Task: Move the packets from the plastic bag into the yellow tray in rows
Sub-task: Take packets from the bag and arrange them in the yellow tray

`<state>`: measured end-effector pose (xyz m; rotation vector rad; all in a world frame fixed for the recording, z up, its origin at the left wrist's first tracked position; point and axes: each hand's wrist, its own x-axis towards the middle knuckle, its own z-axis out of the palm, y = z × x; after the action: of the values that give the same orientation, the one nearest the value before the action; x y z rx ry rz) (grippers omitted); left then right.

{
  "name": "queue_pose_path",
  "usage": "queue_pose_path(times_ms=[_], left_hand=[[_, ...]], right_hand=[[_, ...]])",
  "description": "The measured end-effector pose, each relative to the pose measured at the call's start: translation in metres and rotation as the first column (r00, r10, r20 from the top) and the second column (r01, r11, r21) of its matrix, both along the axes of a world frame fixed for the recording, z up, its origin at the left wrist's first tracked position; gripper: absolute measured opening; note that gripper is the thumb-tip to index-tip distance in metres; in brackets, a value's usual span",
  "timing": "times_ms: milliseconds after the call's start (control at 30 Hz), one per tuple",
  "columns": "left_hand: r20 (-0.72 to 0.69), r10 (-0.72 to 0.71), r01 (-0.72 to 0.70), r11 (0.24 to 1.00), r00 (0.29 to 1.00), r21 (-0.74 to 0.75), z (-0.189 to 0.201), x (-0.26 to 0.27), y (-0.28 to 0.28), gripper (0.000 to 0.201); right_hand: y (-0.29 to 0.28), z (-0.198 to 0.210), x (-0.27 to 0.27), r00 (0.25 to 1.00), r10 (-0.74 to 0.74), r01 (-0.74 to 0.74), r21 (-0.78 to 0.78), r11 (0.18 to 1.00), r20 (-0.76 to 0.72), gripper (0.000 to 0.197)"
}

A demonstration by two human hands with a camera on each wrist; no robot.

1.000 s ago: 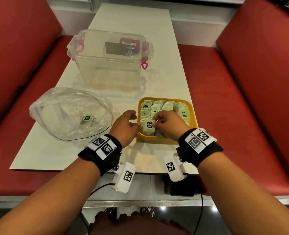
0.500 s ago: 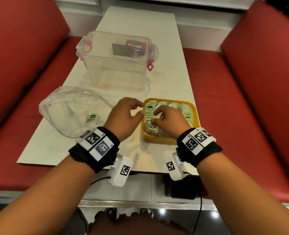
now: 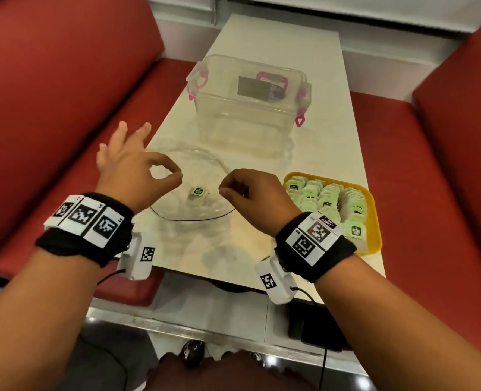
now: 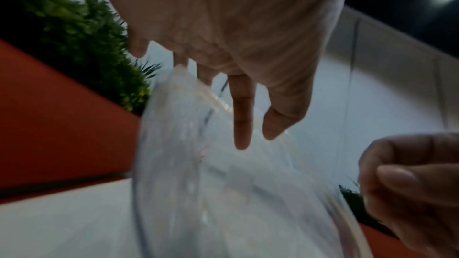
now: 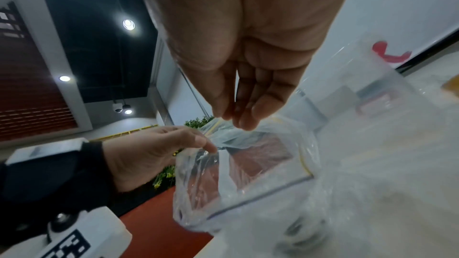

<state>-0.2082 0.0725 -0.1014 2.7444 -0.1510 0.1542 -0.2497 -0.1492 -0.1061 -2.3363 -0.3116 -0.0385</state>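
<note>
**Opening the bag for the last packet**

The left hand [image 3: 129, 165] is pinching one side of the clear plastic bag's [image 3: 188, 213] mouth between thumb and first finger, with the other fingers spread out. The right hand [image 3: 254, 191] is curled and pinching the other side of the rim. In the right wrist view, both hands are pulling the thin plastic apart, so the bag is being held open above the pale counter [image 3: 312, 153].

One small green packet with a dark label [image 3: 197, 191] is lying inside the bag, between the two hands. Just to the right, the yellow plastic tray [image 3: 373, 244] is sitting on the counter, and it is nearly full of green packets in rows [image 3: 329, 198]. Behind the bag a big clear plastic box with pink clips [image 3: 247, 105] is standing. Red padded seats [image 3: 50, 80] are running along both sides.

The step looks like getting the last packet out. Next, one hand probably needs to let go of the rim and reach in for the packet while the other is keeping the mouth open.

Half a second ago both hands were at the tray, with the right hand's fingers down among the packets. Now both have moved left to the bag.
</note>
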Motion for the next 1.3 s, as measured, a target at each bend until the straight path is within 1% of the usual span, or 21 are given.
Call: queue_pose_path(times_ms=[33, 100, 167, 233, 300, 367, 400, 467, 567, 633, 667, 733, 800, 967, 1067, 1133, 1233, 1300], left_hand=[[-0.037, 0.029, -0.031, 0.998, 0.999, -0.061, -0.009, 0.001, 0.004, 0.008], [-0.05, 0.049, -0.059, 0.972, 0.998, -0.229, -0.025, 0.004, 0.009, 0.01], [-0.016, 0.028, -0.031, 0.931, 0.999, -0.365, -0.036, 0.004, 0.009, 0.017], [0.044, -0.028, 0.044, 0.902, 0.999, -0.43, -0.039, 0.001, 0.004, 0.032], [0.116, -0.098, 0.138, 0.897, 0.988, -0.421, -0.04, -0.005, -0.001, 0.045], [0.176, -0.178, 0.233, 0.899, 0.968, -0.372, -0.042, -0.01, -0.007, 0.054], [0.206, -0.217, 0.278, 0.898, 0.954, -0.342, -0.044, -0.012, -0.009, 0.058], [0.246, -0.272, 0.339, 0.895, 0.93, -0.291, -0.047, -0.013, -0.01, 0.063], [0.235, -0.315, 0.37, 0.894, 0.92, -0.252, -0.05, -0.012, -0.01, 0.067], [0.218, -0.323, 0.374, 0.892, 0.921, -0.256, -0.051, -0.01, -0.008, 0.068], [0.213, -0.323, 0.372, 0.891, 0.922, -0.261, -0.051, -0.009, -0.006, 0.068], [0.209, -0.321, 0.37, 0.89, 0.924, -0.267, -0.051, -0.007, -0.005, 0.067], [0.205, -0.322, 0.369, 0.89, 0.924, -0.267, -0.053, -0.006, -0.002, 0.068], [0.203, -0.306, 0.355, 0.893, 0.93, -0.276, -0.055, -0.005, -0.001, 0.069], [0.212, -0.284, 0.336, 0.901, 0.935, -0.276, -0.056, -0.003, -0.003, 0.067], [0.223, -0.274, 0.329, 0.905, 0.935, -0.268, -0.058, -0.002, -0.004, 0.065], [0.216, -0.251, 0.303, 0.916, 0.944, -0.262, -0.059, 0.0, -0.007, 0.065], [0.202, -0.234, 0.282, 0.925, 0.951, -0.255, -0.058, 0.002, -0.011, 0.066]], right_hand=[[0.005, -0.002, 0.0, 1.0, 0.011, -0.011, -0.001, 1.0, -0.004, 0.011], [0.016, -0.007, 0.003, 0.999, 0.036, -0.036, -0.019, 0.999, -0.014, 0.013], [0.027, -0.013, 0.008, 0.998, 0.054, -0.055, -0.042, 0.998, -0.03, 0.016], [0.036, -0.022, 0.017, 0.998, 0.043, -0.047, -0.072, 0.996, -0.049, 0.02], [0.044, -0.032, 0.03, 0.996, -0.013, -0.001, -0.147, 0.989, -0.091, 0.026], [0.047, -0.044, 0.044, 0.981, -0.093, 0.043, -0.272, 0.961, -0.172, 0.032], [0.048, -0.051, 0.049, 0.969, -0.119, 0.041, -0.333, 0.942, -0.216, 0.036], [0.05, -0.063, 0.056, 0.953, -0.114, -0.017, -0.425, 0.905, -0.28, 0.042], [0.056, -0.073, 0.058, 0.933, -0.06, -0.137, -0.508, 0.851, -0.354, 0.054], [0.058, -0.072, 0.06, 0.922, -0.043, -0.198, -0.565, 0.801, -0.384, 0.06], [0.059, -0.07, 0.061, 0.922, -0.036, -0.214, -0.586, 0.781, -0.385, 0.058], [0.06, -0.066, 0.064, 0.931, -0.021, -0.222, -0.611, 0.76, -0.364, 0.048], [0.061, -0.064, 0.064, 0.945, -0.007, -0.208, -0.615, 0.761, -0.328, 0.038], [0.062, -0.065, 0.059, 0.975, 0.004, -0.141, -0.609, 0.781, -0.222, 0.023], [0.058, -0.066, 0.053, 0.987, -0.012, -0.084, -0.569, 0.818, -0.163, 0.021], [0.054, -0.066, 0.05, 0.991, -0.026, -0.044, -0.499, 0.866, -0.134, 0.019], [0.049, -0.057, 0.043, 0.991, -0.049, 0.001, -0.359, 0.933, -0.124, 0.031], [0.045, -0.046, 0.036, 0.993, -0.07, 0.039, -0.284, 0.958, -0.097, 0.033]])
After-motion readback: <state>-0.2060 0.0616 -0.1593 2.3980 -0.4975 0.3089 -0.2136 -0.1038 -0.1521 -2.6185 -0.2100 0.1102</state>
